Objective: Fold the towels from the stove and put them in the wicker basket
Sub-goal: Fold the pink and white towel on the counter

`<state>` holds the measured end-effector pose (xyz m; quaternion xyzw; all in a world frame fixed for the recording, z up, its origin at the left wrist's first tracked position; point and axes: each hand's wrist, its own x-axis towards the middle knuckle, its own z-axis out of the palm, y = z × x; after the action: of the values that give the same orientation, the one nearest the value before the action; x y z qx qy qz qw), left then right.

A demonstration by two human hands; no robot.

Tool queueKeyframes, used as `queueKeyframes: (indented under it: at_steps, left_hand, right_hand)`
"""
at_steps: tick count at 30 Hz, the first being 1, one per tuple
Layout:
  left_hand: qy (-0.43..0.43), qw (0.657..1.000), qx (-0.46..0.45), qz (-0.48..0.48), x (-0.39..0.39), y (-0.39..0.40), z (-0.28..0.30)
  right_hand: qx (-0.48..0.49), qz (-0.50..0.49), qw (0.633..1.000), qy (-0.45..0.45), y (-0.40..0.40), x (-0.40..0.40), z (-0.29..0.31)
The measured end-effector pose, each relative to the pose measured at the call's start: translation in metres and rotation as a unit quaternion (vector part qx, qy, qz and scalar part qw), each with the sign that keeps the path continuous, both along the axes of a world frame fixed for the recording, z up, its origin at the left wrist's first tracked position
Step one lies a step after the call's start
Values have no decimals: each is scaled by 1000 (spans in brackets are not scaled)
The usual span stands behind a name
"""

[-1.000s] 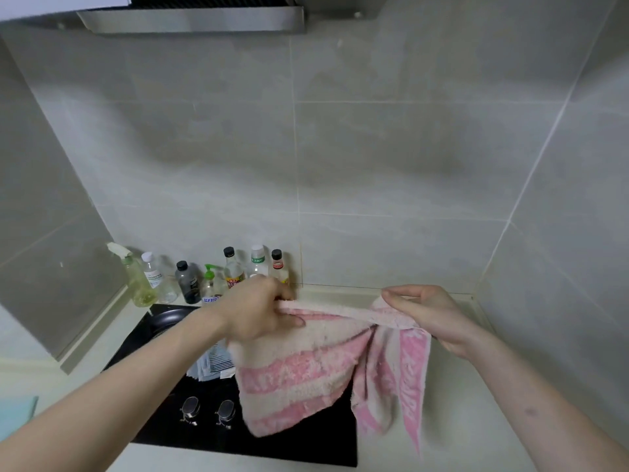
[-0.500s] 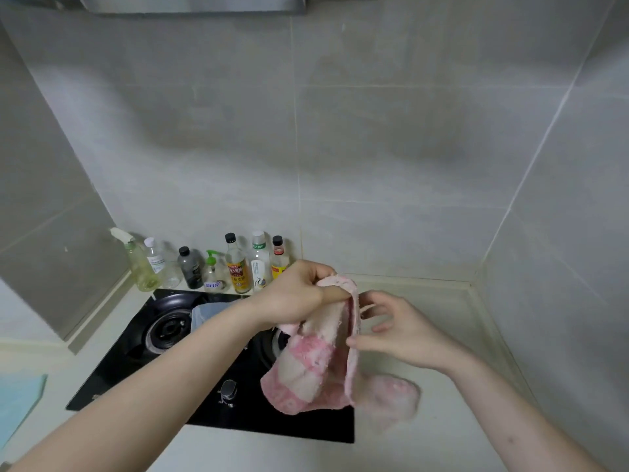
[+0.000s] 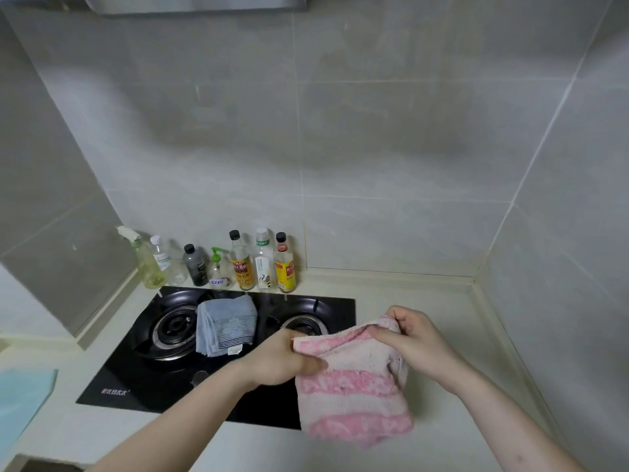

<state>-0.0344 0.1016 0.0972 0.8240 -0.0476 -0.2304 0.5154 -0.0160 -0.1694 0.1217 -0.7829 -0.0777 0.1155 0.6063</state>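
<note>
A pink and cream striped towel (image 3: 354,393) hangs folded in front of me, over the right end of the black stove (image 3: 143,366) and the counter. My left hand (image 3: 289,359) grips its upper left corner. My right hand (image 3: 412,338) pinches its upper right corner. A blue-grey towel (image 3: 226,323) lies folded on the stove between the two burners. No wicker basket is in view.
Several bottles (image 3: 243,264) stand in a row against the tiled wall behind the stove. Pale counter (image 3: 425,301) runs right of the stove to the corner. A light blue cloth (image 3: 23,400) lies at the far left edge.
The pink towel, stretched wide a second ago, was folded in half as my hands came together. Both hands now hold the smaller fold lower and further right. The blue-grey towel has come into view.
</note>
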Motion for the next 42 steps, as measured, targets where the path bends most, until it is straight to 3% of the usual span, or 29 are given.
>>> queueKeyframes:
  at_steps: [3,7,15,18,23,28,32,37,42]
  left_hand:
    - [60,988,-119,79,-16,1,-5]
    - [25,977,-168,127,-23,4,-6]
    - [-98,991,-91,-3,-26,3,26]
    - [-108,992,-60,-8,-32,15,32]
    - [-119,983,127,-55,-50,68,9]
    - [-94,992,57,64,-80,98,1]
    - [-75,992,-34,98,-107,110,3]
    - [-46,992,-103,58,-142,103,13]
    - [-55,996,-56,-31,-158,97,24]
  right_hand:
    - [-7,-13,1000,1,-1,-3,-5]
    - [-30,2,999,-11,6,-8,-9]
    - [-106,108,988,-2,45,-26,-6]
    - [-100,87,990,-38,58,-34,3]
    - [-75,30,994,-67,59,-43,14]
    - [-69,-47,993,-80,50,-70,12]
    - [-88,-95,990,-48,38,-101,-11]
    - [-106,-72,992,14,39,-149,-25]
    - [-119,-54,991,20,45,-190,-20]
